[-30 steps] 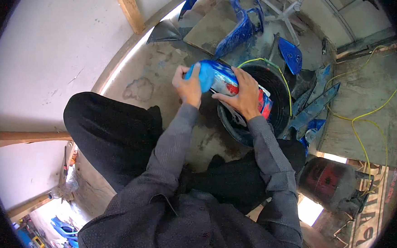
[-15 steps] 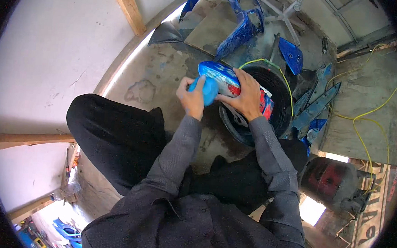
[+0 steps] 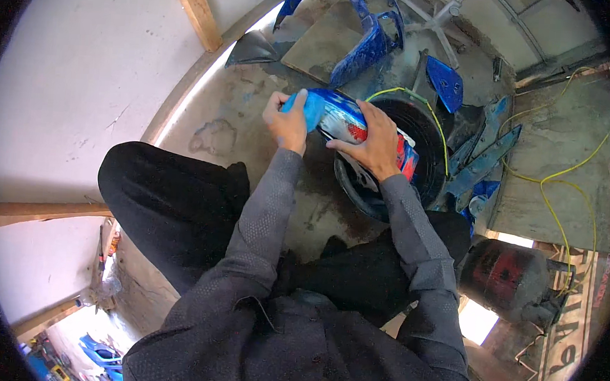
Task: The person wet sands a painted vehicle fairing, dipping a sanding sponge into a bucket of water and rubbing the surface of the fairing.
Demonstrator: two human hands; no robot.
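My left hand (image 3: pixel 287 123) is closed on a soft light-blue pad (image 3: pixel 312 111), its thumb on top. The pad lies against the rounded left end of a glossy motorbike body panel (image 3: pixel 342 123) in blue, white and red. With fingers over its upper edge and thumb on the near side, my right hand (image 3: pixel 376 140) grips the panel's middle. The panel is held above a round black tub (image 3: pixel 427 187), and its right end reaches over the tub's inside. My fingers hide part of both the pad and the panel.
Beyond the tub lies a curved blue fairing (image 3: pixel 369 51). More blue panels (image 3: pixel 445 84) and dark strips (image 3: pixel 485 159) are on the floor to the right. A yellow-green hose (image 3: pixel 432 114) arches over the tub, and a dark red-marked canister (image 3: pixel 502 279) stands at lower right.
My left hand and the light-blue pad have moved left and slightly up, out toward the panel's end, uncovering more of its surface. My right hand keeps its grip on the panel.
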